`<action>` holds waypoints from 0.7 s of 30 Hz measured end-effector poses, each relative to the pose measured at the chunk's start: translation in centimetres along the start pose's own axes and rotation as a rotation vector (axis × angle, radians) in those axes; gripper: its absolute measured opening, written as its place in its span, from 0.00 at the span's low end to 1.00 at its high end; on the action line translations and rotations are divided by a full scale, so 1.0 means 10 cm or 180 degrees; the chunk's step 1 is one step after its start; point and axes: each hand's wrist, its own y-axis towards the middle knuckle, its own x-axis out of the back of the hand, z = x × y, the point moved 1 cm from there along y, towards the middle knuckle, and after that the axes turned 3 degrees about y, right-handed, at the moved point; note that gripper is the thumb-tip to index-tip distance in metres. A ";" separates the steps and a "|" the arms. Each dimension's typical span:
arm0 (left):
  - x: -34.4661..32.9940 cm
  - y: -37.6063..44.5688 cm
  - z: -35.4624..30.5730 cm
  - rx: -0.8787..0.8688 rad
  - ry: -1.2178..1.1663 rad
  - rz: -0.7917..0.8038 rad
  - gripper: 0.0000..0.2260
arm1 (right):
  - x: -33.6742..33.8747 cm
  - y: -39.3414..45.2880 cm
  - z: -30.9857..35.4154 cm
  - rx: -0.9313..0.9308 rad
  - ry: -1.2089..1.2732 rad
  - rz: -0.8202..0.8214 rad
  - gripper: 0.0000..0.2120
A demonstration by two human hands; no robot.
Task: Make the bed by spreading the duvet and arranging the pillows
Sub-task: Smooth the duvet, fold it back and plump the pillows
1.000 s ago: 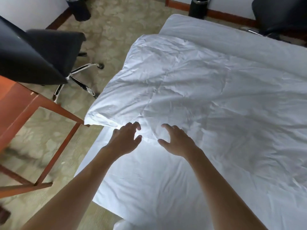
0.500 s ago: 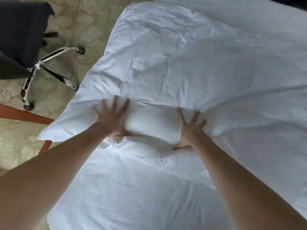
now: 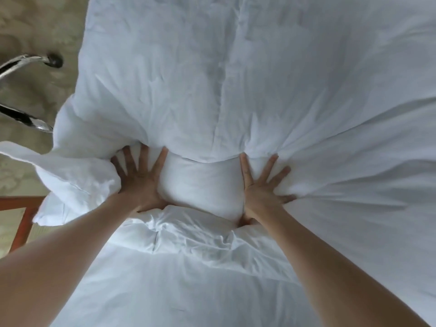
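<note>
The duvet (image 3: pixel 271 79) is seen as matt, creased white cloth; the chair legs (image 3: pixel 21 61) as glossy metal; the frame (image 3: pixel 22 218) as reddish wood.

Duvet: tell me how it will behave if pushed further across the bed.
The duvet is probably floppy: it bunches into a fold ahead of the left hand and right hand. It looks puffy and likely light, bulging between the palms. Expect it to crumple rather than slide flat; creases radiate from the fingers.

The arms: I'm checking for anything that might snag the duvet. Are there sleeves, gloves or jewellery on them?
No. Both forearms are bare as far as the frame shows, and the left hand and right hand have no gloves, rings, watch or bracelets.
</note>
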 end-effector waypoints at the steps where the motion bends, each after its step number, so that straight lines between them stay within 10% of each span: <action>1: 0.00 -0.01 0.00 -0.0003 -0.0016 0.0024 0.63 | 0.00 -0.02 -0.01 0.0004 0.0011 0.0011 0.68; 14: 0.54 -0.95 0.20 0.0112 0.1072 0.1301 0.69 | 0.21 -0.78 -0.47 0.0640 -0.0608 0.1198 0.76; 21: 0.12 -1.03 0.37 0.0057 0.0764 0.0682 0.72 | -0.22 -0.79 -0.57 0.0770 -0.0372 0.0404 0.81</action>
